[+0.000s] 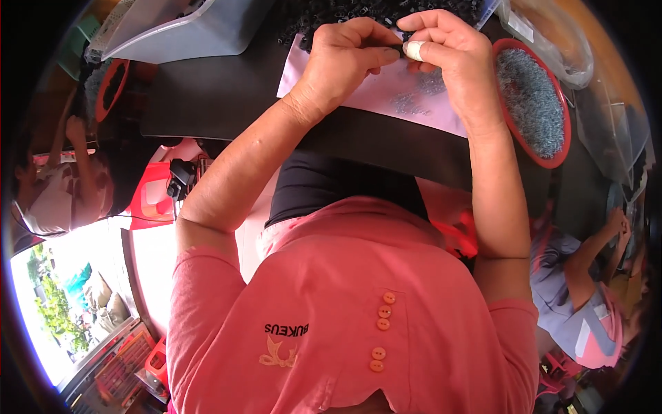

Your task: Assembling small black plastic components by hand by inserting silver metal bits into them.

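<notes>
At 12 o'clock, over the black table (pixel 207 96), your two hands meet fingertip to fingertip.

- Left hand (pixel 345 58): fingers curled, thumb and forefinger pinched on a small black part (pixel 402 41).
- Right hand (pixel 452 55): fingers bent, also pinching that part from the other side; pale tape wrap on one fingertip (pixel 414 50), touching the part.
- Small black part: held betw. both hands, above the pale sheet (pixel 386 96); shape too small to tell.
- Pale sheet: flat on table under hands, w/ scatter of tiny grey bits (pixel 414 103).
- Heap of black parts (pixel 331 17): 12 o'clock, just beyond hands.
- Red round tray (pixel 567 117): 2 o'clock, near right hand, full of small grey metal pcs.
- Clear plastic bin (pixel 186 31): 11 o'clock, tilted.
- Other workers: one at 9 o'clock (pixel 65 186), one at 4 o'clock (pixel 586 290), well apart from your hands.
</notes>
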Demonstrator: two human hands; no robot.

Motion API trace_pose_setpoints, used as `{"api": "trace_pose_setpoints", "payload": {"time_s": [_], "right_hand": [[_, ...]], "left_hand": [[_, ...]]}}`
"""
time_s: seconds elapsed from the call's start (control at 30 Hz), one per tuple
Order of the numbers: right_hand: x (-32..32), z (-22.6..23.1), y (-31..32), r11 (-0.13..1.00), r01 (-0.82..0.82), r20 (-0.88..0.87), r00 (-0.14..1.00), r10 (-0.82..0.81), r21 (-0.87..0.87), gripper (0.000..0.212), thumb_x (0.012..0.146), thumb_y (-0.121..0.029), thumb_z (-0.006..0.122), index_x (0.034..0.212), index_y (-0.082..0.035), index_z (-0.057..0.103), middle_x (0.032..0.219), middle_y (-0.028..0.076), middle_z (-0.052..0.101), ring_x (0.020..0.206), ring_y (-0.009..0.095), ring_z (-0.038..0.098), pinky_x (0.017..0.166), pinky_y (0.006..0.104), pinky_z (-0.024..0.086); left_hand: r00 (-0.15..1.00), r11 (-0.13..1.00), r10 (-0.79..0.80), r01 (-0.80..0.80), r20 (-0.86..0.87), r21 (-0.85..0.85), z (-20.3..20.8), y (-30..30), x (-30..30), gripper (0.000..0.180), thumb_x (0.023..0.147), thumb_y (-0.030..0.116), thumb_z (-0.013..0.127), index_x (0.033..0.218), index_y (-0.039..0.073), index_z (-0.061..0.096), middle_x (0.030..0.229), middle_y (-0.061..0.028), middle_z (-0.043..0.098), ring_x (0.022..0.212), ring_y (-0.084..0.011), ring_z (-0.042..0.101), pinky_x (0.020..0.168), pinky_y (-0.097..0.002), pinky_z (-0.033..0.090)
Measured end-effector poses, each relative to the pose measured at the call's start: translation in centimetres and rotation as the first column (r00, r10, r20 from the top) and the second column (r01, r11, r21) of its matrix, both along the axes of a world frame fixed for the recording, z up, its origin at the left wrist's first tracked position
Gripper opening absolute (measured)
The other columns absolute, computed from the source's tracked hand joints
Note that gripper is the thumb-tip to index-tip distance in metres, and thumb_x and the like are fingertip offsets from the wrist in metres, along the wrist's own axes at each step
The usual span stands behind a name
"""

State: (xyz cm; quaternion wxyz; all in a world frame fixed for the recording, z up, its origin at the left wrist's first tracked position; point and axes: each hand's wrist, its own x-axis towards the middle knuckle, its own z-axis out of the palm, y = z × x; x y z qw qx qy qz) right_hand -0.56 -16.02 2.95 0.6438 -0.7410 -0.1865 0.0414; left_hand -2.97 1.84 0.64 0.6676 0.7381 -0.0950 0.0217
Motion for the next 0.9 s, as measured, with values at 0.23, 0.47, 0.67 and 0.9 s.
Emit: {"api": "trace_pose_setpoints", "payload": {"time_s": [0.23,0.47,0.67,0.9], "right_hand": [[0.6,-0.7,0.4,0.995,-0.084,-0.169,0.981,0.092,0.054,0.020,0.083,-0.011,0.067,0.102,-0.006,0.071,0.084,-0.001,0.068,0.079,0.013,0.063,0.068,0.0262,0.044],[2.7,-1.0,1.2,0.944,-0.205,0.739,0.671,-0.056,0.257,0.008,0.075,-0.004,0.065,0.082,-0.008,0.069,0.079,0.011,0.062,0.076,0.031,0.062,0.068,0.0362,0.048],[4.0,-2.8,2.4,0.991,0.103,0.967,0.249,0.054,-0.082,0.008,0.078,-0.002,0.065,0.084,-0.006,0.069,0.080,0.007,0.065,0.076,0.024,0.063,0.068,0.0334,0.049],[4.2,-3.9,1.4,0.652,0.510,0.828,0.359,0.432,-0.561,0.009,0.078,-0.012,0.069,0.086,-0.007,0.069,0.079,0.004,0.068,0.069,0.022,0.065,0.060,0.0327,0.048]], "left_hand": [[0.991,0.949,-0.071,0.031,-0.117,-0.312,-0.6,0.8,0.4,0.011,0.083,0.002,0.072,0.092,-0.003,0.069,0.072,-0.0060,0.066,0.058,-0.0091,0.056,0.051,-0.0234,0.043],[0.973,0.833,0.129,-0.210,-0.190,-0.511,-0.2,1.4,1.0,0.005,0.089,0.001,0.064,0.089,-0.004,0.064,0.069,-0.0069,0.061,0.049,-0.0118,0.050,0.045,-0.0230,0.038],[0.969,0.835,0.136,-0.223,-0.204,-0.502,-1.0,1.7,1.1,0.006,0.087,0.001,0.065,0.090,-0.004,0.065,0.070,-0.0082,0.063,0.048,-0.0122,0.050,0.044,-0.0233,0.038],[0.974,0.872,0.129,-0.200,-0.184,-0.448,-1.3,1.8,1.2,0.012,0.090,0.004,0.066,0.097,-0.005,0.065,0.080,-0.0094,0.067,0.060,-0.0107,0.056,0.051,-0.0230,0.042]]}}
